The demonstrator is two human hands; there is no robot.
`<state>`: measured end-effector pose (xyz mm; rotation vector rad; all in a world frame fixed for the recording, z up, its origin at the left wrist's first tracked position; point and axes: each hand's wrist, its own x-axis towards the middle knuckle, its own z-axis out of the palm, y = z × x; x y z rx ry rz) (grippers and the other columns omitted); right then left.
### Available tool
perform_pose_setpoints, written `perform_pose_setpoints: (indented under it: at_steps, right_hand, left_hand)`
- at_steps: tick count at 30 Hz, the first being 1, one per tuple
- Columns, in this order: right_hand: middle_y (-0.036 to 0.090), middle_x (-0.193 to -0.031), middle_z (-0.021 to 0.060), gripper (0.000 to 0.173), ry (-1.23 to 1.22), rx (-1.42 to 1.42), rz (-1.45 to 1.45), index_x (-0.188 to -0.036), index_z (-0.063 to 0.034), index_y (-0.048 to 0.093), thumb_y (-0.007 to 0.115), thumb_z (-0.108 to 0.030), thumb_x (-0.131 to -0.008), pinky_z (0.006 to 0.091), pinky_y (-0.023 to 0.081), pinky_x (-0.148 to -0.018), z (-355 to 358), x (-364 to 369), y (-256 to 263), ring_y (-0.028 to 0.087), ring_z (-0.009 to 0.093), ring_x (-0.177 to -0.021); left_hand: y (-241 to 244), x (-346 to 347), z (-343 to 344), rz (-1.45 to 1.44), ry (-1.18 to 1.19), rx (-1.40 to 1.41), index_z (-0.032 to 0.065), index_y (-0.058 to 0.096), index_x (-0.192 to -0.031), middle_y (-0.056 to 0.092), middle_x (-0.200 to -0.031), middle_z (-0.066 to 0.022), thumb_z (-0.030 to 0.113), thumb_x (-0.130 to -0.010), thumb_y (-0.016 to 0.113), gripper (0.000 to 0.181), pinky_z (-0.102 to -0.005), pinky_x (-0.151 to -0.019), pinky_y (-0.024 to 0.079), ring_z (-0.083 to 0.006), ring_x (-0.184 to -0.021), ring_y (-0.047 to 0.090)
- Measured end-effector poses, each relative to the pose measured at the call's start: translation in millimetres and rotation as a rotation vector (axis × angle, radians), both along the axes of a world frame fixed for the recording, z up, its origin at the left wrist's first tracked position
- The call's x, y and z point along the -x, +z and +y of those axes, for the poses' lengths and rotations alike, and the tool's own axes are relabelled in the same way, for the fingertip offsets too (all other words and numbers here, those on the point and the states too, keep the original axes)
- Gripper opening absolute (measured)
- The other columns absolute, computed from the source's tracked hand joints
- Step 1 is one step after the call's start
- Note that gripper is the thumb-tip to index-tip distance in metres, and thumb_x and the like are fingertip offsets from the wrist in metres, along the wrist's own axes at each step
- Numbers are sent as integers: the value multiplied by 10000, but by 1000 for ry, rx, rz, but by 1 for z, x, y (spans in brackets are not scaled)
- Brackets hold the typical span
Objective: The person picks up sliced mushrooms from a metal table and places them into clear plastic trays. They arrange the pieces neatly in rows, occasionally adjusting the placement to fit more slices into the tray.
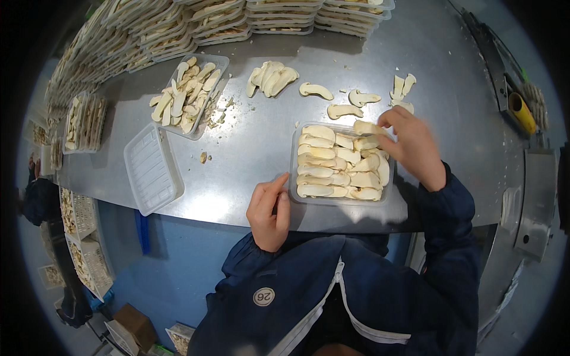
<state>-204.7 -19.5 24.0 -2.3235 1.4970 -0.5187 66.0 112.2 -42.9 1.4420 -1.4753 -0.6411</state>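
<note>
A clear plastic tray (339,199) lies before me, lined with overlapping rows of mushroom slices (317,171). Over its far right corner, my right hand (410,142) pinches one mushroom slice (368,128) between thumb and fingers. My left hand (269,211) holds nothing; its index finger points at the tray's left rim, and I cannot tell whether it touches. Just beyond the tray are loose slices, among them a curved slice (316,90) and a flat slice (345,111). A small heap of slices (272,79) sits farther left, and a few pieces (402,89) lie at the right.
Stacks of filled trays (285,18) line the far and left sides of the steel table (240,164). A heaped tray (213,98) stands left, near an empty tray (153,169) at the front edge. Crumbs (220,116) are scattered between. White baskets (91,262) stand lower left.
</note>
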Motion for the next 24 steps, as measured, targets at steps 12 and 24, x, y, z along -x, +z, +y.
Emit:
perform_pose_setpoints:
  at_steps: [12, 24]
  right_hand:
    - [613, -890, 177, 188, 58, -169, -9, -913, 9, 618, 669, -148, -822, 400, 500, -737, -1, -31, -11, 620, 343, -815]
    - [616, -834, 122, 111, 143, -4, 67, -893, -41, 659, 646, -107, -805, 398, 503, -693, -58, -31, -22, 617, 319, -752]
  left_hand:
    - [1, 1, -1, 26, 5, 24, -21, 663, -1196, 594, -867, -91, -78, -876, 542, 347, -247, -657, 446, -143, -731, 550]
    - [0, -1, 0, 23, -11, 23, -16, 654, -1213, 590, -874, -84, -69, -879, 543, 357, -241, -644, 435, -133, -727, 539]
